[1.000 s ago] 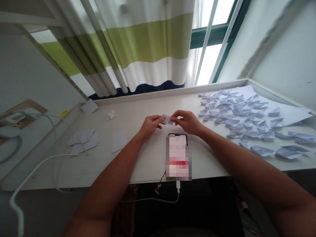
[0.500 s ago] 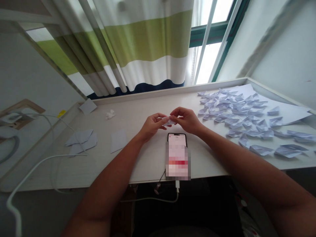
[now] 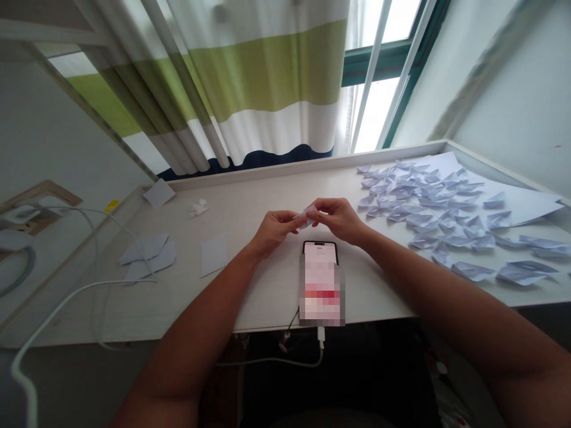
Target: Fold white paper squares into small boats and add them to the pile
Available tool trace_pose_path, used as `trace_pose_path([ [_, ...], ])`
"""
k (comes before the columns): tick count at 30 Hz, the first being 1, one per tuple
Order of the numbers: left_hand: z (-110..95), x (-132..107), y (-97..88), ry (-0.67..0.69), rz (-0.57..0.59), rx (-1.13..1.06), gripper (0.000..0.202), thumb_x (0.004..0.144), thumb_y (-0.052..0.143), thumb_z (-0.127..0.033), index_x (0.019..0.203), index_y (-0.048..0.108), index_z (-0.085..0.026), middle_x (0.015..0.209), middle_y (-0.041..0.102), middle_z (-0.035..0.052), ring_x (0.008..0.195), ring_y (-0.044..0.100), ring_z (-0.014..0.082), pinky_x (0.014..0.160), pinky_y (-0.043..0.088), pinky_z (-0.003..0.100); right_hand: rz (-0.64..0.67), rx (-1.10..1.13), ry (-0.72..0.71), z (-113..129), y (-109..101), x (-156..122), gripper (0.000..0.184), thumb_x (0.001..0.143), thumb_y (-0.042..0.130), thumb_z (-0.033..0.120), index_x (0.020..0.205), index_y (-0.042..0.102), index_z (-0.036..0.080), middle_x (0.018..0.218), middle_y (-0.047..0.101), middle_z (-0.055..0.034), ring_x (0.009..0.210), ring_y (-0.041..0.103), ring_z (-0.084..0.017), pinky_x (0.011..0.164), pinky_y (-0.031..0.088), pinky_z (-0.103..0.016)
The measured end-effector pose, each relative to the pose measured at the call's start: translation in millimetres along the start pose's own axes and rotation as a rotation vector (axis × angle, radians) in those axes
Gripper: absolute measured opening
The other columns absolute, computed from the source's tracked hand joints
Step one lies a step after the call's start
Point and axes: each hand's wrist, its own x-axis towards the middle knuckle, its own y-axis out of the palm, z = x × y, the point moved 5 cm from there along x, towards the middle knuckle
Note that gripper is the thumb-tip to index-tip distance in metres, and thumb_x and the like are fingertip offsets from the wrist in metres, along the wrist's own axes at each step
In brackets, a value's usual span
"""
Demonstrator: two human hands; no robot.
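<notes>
A small folded piece of white paper (image 3: 307, 217) is held over the middle of the white desk (image 3: 267, 285). My left hand (image 3: 275, 230) pinches its left side between thumb and fingers. On the right side, my right hand (image 3: 338, 219) grips it with thumb and fingertips. Parts of the paper are covered by my fingers, so its exact fold is hard to make out. Just below both hands lies a phone (image 3: 320, 252) with a lit screen, mostly blurred over.
Many folded paper boats (image 3: 419, 196) spread over the desk's right side, some on large white sheets (image 3: 530, 193). At left lie paper pieces (image 3: 149, 255), a single sheet (image 3: 215, 254), crumpled paper (image 3: 198, 207) and a white cable (image 3: 66, 303). A striped curtain (image 3: 267, 71) hangs behind.
The paper has tilted up and more of its face shows between my hands. My right hand's fingers have shifted from its top to its right edge.
</notes>
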Motion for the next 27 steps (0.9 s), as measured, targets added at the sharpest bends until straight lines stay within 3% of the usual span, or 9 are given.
trace_pose_path([
  [12,-3.7,-4.0,3.9,0.016,0.102,0.086,0.043,0.071,0.097,-0.059,0.082,0.089,-0.019,0.080,0.081,0.0071,0.074,0.063,0.0165,0.072,0.047,0.031,0.039,0.083,0.059,-1.0,-2.8,-2.1,0.042,0.080,0.094,0.058,0.076,0.079,0.019,0.080,0.081,-0.0055,0.078,0.074,-0.019,0.077,0.059,-0.036],
  [15,-6.7,-4.9,3.9,0.039,0.116,0.112,0.040,0.074,0.095,-0.058,0.077,0.088,-0.018,0.076,0.079,0.0058,0.072,0.062,0.0157,0.073,0.047,0.030,0.032,0.109,0.062,-2.3,-4.0,-1.9,0.039,0.079,0.095,0.054,0.074,0.078,0.019,0.077,0.078,-0.0035,0.074,0.070,-0.018,0.072,0.055,-0.034],
  [19,-11.0,-5.9,5.9,0.070,0.133,0.133,0.040,0.077,0.092,-0.058,0.079,0.088,-0.018,0.075,0.078,0.0055,0.072,0.061,0.0163,0.074,0.048,0.031,0.056,0.129,0.056,0.1,-2.4,-1.8,0.048,0.088,0.086,0.063,0.069,0.075,0.020,0.068,0.068,-0.0003,0.065,0.057,-0.014,0.064,0.047,-0.031],
  [22,-10.6,-5.0,7.7,0.067,0.118,0.117,0.040,0.076,0.092,-0.059,0.079,0.087,-0.019,0.076,0.078,0.0052,0.073,0.062,0.0167,0.074,0.049,0.031,0.024,0.089,0.013,2.6,-2.0,-1.1,0.054,0.090,0.082,0.068,0.069,0.074,0.020,0.068,0.065,-0.0001,0.065,0.054,-0.013,0.063,0.046,-0.031],
  [27,-11.4,-3.5,6.3,0.097,-0.008,0.066,0.042,0.078,0.090,-0.062,0.076,0.085,-0.020,0.075,0.076,0.0042,0.073,0.060,0.0163,0.071,0.049,0.030,0.006,0.113,0.052,-3.9,2.0,0.3,0.056,0.082,0.087,0.073,0.084,0.075,0.019,0.080,0.073,-0.0037,0.073,0.066,-0.017,0.068,0.057,-0.033],
])
